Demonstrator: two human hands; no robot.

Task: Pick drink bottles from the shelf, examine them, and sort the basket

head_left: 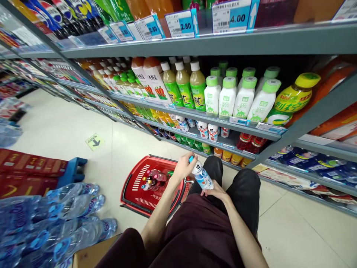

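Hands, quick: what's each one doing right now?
Left hand: closed around the top of the small bottle.
Right hand: gripping the bottle's lower end.

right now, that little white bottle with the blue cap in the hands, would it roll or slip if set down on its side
Probably yes. The bottle looks round and smooth, so lying down it would likely roll on the glossy floor tiles. It seems light for its size: the left hand grips the cap end and the right hand supports its base loosely. The printed sleeve could be slippery.
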